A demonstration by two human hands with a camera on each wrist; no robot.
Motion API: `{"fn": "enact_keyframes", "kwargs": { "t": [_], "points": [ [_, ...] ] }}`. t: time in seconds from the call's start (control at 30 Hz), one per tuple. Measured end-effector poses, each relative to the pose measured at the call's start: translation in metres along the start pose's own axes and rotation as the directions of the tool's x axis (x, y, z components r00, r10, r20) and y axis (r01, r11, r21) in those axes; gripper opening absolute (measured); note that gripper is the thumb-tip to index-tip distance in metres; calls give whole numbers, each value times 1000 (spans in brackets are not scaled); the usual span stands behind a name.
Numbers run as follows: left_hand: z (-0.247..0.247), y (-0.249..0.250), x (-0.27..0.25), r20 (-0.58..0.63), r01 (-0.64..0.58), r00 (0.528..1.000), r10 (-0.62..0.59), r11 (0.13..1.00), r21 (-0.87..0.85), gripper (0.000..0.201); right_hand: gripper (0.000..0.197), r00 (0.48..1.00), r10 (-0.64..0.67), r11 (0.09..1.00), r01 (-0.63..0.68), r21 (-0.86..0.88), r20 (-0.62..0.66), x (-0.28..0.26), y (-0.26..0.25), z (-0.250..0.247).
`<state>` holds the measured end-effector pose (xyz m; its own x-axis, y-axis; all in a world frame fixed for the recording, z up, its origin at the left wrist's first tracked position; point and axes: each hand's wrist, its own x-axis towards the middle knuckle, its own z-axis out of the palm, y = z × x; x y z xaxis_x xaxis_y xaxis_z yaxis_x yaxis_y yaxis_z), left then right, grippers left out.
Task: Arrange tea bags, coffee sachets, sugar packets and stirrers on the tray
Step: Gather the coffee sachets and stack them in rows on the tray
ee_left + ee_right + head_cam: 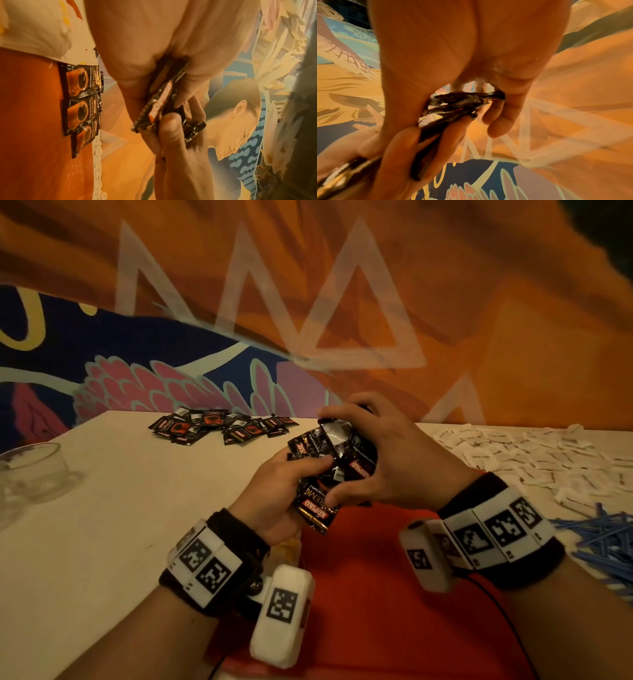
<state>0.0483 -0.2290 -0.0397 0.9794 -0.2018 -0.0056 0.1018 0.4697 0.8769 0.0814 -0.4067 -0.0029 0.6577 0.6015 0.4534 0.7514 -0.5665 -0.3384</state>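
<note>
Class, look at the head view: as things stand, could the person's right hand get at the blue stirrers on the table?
Probably not yet: the right hand shares a grip on the black coffee sachets with the left hand. The thin blue plastic stirrers lie unobstructed.

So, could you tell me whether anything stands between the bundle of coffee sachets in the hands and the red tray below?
Nothing visible does. Both the left hand and right hand grip the coffee sachets just above the red tray. The left wrist view shows three sachets already lined along one edge, leaving bare tray beside them.

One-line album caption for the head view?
Both hands, left and right, grip a bundle of coffee sachets above a red tray.
</note>
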Motion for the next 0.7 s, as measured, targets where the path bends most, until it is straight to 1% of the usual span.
{"fn": "enact_keyframes", "kwargs": {
  "t": [0.1, 0.23, 0.3, 0.37, 0.43, 0.5, 0.6, 0.63, 0.7],
  "points": [
    [1, 1, 1, -31, 2, 1000, -2, 1000, -13, 57, 94, 1000, 21, 999, -21, -27, -3, 0, 3, -2],
    [-2, 3, 2, -62, 2, 998, -6, 998, -66, 50, 93, 991, 105, 993, -109, -47, -85, -1, 5, -2],
    [-1, 2, 2, -81, -16, 997, 10, 997, -75, 45, 96, 988, 90, 994, -96, -51, -122, -1, 3, 2],
    [1, 1, 2, -84, -41, 996, 36, 997, -64, 35, 97, 987, 58, 997, -65, -46, -151, -1, 1, 7],
    [4, 0, 0, -44, -45, 998, 43, 998, -48, 28, 99, 983, 50, 997, -59, -47, -175, 0, -1, 12],
    [7, -1, -2, -1, -42, 999, 42, 998, -35, 32, 98, 981, 38, 995, -53, -79, -189, 0, -1, 13],
    [6, -1, -4, 35, -26, 999, 27, 999, -34, 36, 88, 987, -31, 981, 1, -192, -156, -1, -2, 12],
    [6, 0, -4, 52, -15, 999, 17, 999, -40, 36, 84, 989, -36, 979, 6, -202, -146, -1, -3, 11],
    [5, 2, -6, 102, 13, 995, -6, 998, -67, 40, 77, 988, 4, 986, -30, -166, -153, -1, -4, 10]
  ]
}}
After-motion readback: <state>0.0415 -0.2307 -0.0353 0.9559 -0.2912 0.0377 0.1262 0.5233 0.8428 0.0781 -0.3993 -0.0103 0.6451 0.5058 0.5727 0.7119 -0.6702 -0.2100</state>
